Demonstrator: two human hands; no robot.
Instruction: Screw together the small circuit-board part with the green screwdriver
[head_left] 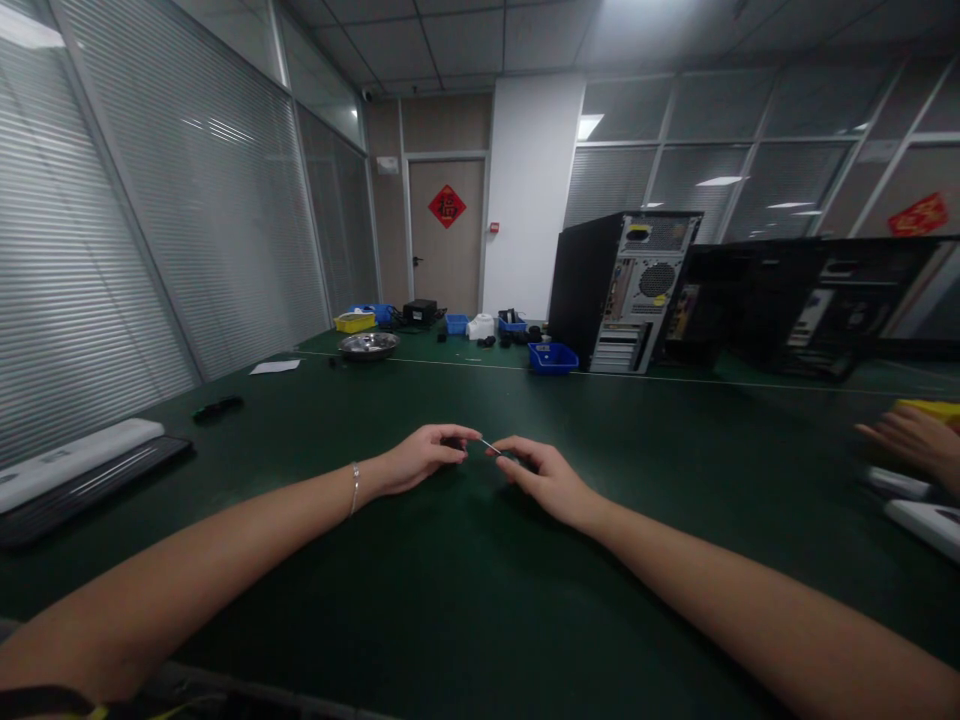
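Green worktop in a blind-lined office

Glass partitions rise left of our fingers, and a pale door stands well beyond them. Our worktop spreads beneath the fingers on every side. Beyond them to the right we have a black computer tower, its back panel showing. Beyond and to the left sits a shiny metal bowl; a blue bin lies just left of the tower's foot. Far to the right of our fingers, another person's hand reaches in.

Our right hand pinches a thin pale rod between thumb and forefinger. Our left hand curves loosely, its forefinger at the rod's other end; we cannot tell whether it grips. So the rod slants between our two sets of fingers, above the worktop.
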